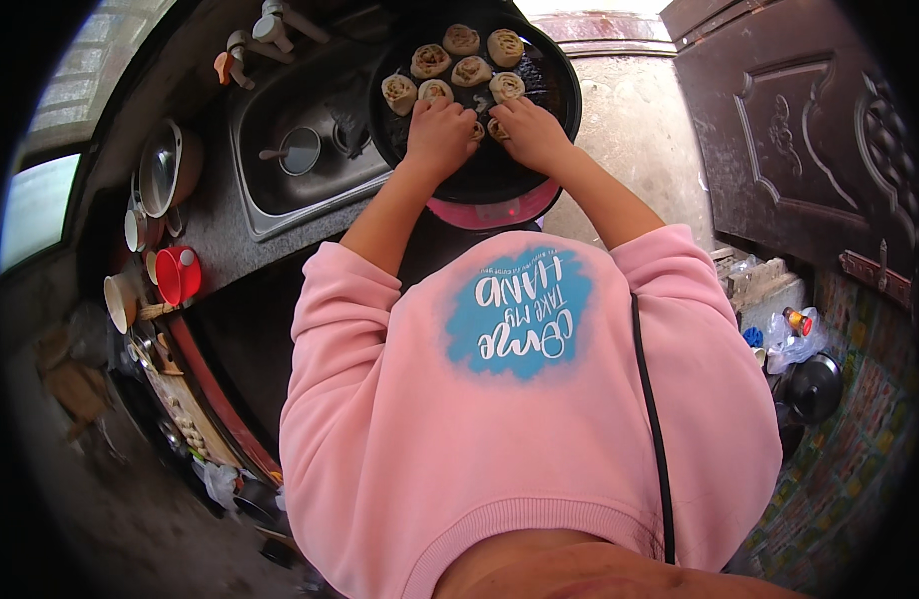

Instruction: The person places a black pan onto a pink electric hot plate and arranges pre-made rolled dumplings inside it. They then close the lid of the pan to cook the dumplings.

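Note:
A wide black round pan (571, 97) sits on a pink electric base (478, 213) with a small red light. Several rolled dough buns (470, 71) with filling lie in it, cut side up. My left hand (446, 135) is over the pan's near part, its fingers on a bun that is mostly hidden under them. Beside it, my right hand (530, 133) has its fingers on another partly hidden bun (497, 130). The pan's surface looks shiny.
Left of the pan is a steel sink (249, 187) holding a round strainer or lid (302, 151). A red plastic cup (178, 275) and pots (182, 168) stand along the counter. A dark carved door (785, 135) is at the right.

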Tool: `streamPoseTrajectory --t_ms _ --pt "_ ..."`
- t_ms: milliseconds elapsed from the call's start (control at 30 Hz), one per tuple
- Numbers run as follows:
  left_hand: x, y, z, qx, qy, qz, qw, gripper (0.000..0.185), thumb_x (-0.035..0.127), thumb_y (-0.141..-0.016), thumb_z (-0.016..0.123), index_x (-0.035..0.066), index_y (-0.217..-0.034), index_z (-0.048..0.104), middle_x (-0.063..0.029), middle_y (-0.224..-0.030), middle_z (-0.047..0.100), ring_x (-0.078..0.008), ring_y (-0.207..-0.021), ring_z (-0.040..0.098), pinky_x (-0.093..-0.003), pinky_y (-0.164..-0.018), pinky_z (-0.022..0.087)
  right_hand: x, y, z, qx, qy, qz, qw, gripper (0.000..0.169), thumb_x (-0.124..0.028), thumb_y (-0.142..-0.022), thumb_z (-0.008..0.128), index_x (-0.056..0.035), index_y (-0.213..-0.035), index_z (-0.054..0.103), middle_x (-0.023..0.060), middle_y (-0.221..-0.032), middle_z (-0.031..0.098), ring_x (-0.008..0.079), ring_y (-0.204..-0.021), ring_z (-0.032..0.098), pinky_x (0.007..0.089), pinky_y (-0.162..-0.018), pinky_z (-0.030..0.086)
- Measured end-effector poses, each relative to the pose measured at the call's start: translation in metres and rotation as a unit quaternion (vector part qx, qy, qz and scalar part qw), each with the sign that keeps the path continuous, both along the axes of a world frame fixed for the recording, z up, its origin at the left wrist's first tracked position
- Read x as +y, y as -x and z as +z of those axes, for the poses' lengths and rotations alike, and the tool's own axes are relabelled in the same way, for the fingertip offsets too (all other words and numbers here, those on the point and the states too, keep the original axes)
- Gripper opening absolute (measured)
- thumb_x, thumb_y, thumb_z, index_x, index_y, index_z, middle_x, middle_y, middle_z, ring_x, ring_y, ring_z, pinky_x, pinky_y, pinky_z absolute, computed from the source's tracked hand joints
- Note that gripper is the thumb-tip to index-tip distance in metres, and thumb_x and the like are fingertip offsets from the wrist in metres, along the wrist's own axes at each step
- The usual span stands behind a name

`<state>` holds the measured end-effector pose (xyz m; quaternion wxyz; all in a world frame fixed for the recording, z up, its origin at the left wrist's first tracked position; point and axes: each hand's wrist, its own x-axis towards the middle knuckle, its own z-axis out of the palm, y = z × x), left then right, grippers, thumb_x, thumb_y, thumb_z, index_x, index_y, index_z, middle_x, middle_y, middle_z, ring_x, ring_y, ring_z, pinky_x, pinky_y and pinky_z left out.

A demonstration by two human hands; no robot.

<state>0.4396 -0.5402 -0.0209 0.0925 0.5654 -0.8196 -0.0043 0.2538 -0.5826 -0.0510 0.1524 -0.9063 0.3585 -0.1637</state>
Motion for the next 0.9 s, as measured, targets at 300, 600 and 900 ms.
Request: streamPoseTrajectory --t_ms 300,600,900 --pt "0.012 -0.004 0.009 0.032 -0.015 0.063 0.997 0.047 0.035 -0.063 0.079 0.015 -0.104 0.066 -0.0021 -0.098 0.064 -0.0222 -0.101 0.056 -0.0387 -0.084 0.039 -0.002 0.002 -0.003 -0.027 -0.015 -0.013 0.999 0.041 -0.009 -0.071 0.067 -0.0068 -0.110 0.056 0.0113 -0.106 0.057 0.0299 -0.103 0.055 0.0388 -0.086 0.048" --pt "0.030 -0.035 0.012 0.040 -0.073 0.168 0.982 0.052 0.032 -0.066 0.079 0.015 -0.111 0.062 -0.0034 -0.109 0.061 -0.0254 -0.106 0.056 -0.0402 -0.084 0.043 0.006 0.019 0.033 -0.104 -0.057 -0.069 0.991 0.042 -0.013 -0.074 0.072 -0.0061 -0.113 0.056 0.0112 -0.109 0.058 0.0305 -0.106 0.055 0.0377 -0.090 0.046" --pt "0.026 -0.041 0.000 0.050 -0.107 0.152 0.981 0.047 0.021 -0.069 0.074 0.014 -0.114 0.059 -0.0055 -0.109 0.061 -0.0268 -0.104 0.059 -0.0418 -0.082 0.045 -0.004 0.054 0.049 -0.150 -0.110 -0.174 0.967 0.037 -0.014 -0.076 0.071 -0.0028 -0.109 0.059 0.0129 -0.100 0.062 0.0289 -0.094 0.061 0.0374 -0.082 0.050"
